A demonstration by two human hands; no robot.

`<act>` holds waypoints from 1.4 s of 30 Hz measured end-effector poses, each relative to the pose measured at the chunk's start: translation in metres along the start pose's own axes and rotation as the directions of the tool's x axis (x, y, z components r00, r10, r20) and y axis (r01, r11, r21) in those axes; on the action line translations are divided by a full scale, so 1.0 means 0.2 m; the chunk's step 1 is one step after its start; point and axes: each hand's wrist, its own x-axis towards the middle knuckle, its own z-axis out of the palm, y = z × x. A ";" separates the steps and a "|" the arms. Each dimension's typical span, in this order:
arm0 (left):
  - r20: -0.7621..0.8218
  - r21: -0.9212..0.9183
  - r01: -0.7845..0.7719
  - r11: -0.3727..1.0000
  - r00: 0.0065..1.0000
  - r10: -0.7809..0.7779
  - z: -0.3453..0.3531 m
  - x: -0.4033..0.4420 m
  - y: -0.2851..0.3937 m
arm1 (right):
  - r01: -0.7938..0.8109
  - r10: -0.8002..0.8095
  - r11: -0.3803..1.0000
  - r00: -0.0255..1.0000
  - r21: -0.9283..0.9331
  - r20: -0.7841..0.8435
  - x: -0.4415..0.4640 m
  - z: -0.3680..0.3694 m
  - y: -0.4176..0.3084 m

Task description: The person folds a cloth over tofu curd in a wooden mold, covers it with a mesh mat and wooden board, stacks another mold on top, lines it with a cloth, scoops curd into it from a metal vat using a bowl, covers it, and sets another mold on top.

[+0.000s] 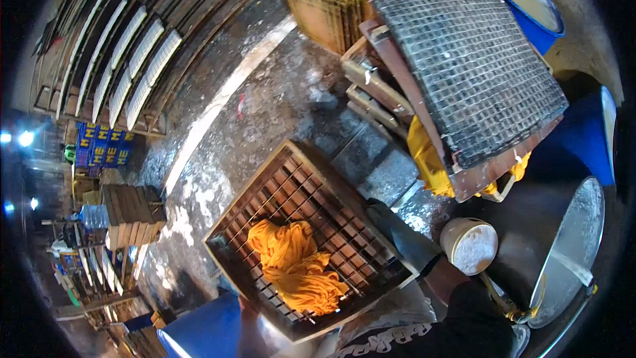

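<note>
A wooden frame with a wire grid (311,159) is held tilted in front of my body. On its grid lies a crumpled orange cloth (291,265). My left hand (248,308), bare and partly hidden, grips the frame's lower left edge. My right hand (401,235) wears a dark glove and is closed on the frame's right side. Both hands are apart from the cloth.
A dark gridded mat (470,66) tops a stack of wooden frames at the upper right. A white bucket (469,246) stands at the right, near a large metal drum (573,252). Blue barrels (205,328) stand lower left and right. Racks (126,53) fill the upper left.
</note>
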 end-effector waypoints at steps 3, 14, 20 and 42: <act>0.040 -0.035 -0.054 0.998 0.998 0.056 0.06 0.04 0.00 | 0.003 -0.003 1.000 1.000 -0.002 -0.006 0.01 -0.02 -0.01; 0.021 0.162 -0.020 0.987 1.000 0.017 0.17 0.00 0.04 | -0.004 0.004 1.000 0.999 0.010 -0.042 0.09 -0.04 0.00; -0.029 0.326 -0.038 0.945 0.998 0.050 0.19 -0.09 0.08 | -0.025 0.030 0.999 0.993 0.047 -0.113 0.01 -0.06 0.00; 0.103 0.856 -0.059 0.513 0.993 -0.058 -0.39 -0.88 -0.68 | -0.250 0.956 -0.050 0.270 0.967 0.119 -2.35 0.17 -0.08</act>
